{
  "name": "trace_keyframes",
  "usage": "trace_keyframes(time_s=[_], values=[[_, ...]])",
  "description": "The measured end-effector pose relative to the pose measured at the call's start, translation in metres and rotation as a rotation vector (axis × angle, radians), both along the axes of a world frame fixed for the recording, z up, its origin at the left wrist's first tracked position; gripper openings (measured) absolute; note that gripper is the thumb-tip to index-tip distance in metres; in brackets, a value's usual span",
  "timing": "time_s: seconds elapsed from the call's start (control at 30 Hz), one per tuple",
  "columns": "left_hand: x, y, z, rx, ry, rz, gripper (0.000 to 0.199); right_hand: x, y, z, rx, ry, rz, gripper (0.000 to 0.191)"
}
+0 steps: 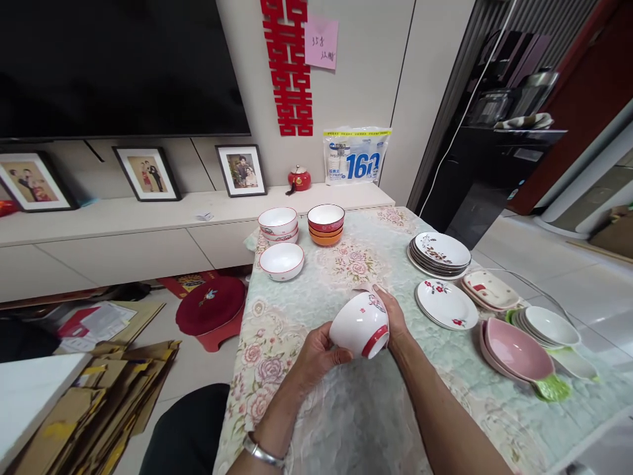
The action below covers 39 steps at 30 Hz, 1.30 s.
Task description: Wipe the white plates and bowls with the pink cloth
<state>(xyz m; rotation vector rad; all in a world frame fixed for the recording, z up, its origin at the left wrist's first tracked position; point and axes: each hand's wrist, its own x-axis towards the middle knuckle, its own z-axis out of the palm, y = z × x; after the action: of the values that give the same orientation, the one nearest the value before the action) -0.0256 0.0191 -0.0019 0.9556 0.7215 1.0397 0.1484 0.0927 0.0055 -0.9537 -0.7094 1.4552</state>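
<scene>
Holding a red-footed bowl point(355, 324), fingers of our left hand point(319, 355) and right hand point(394, 316) clamped on; bowl stacks point(326, 227) near the surface's point(297, 297) far-left corner look done, this one isn't.

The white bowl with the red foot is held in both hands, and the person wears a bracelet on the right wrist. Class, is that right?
Not quite: the head view shows the bracelet on the left wrist, not the right. The white bowl with the red foot is indeed held in both the left hand and right hand.
</scene>
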Motion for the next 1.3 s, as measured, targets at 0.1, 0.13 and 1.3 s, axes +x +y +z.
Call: trace_keyframes(time_s=[0.1, 0.13, 1.3], values=[[0.001, -0.003, 0.001, 0.001, -0.094, 0.044, 0.048, -0.007, -0.003, 0.003, 0.031, -0.025, 0.019, 0.029], [0.001, -0.004, 0.003, -0.002, -0.124, 0.061, 0.049, -0.009, -0.005, 0.004, 0.036, -0.021, 0.029, 0.029], [-0.015, -0.002, 0.025, -0.173, -0.429, 0.355, 0.053, -0.050, -0.027, 0.044, 0.963, -1.226, 0.230, 0.050]])
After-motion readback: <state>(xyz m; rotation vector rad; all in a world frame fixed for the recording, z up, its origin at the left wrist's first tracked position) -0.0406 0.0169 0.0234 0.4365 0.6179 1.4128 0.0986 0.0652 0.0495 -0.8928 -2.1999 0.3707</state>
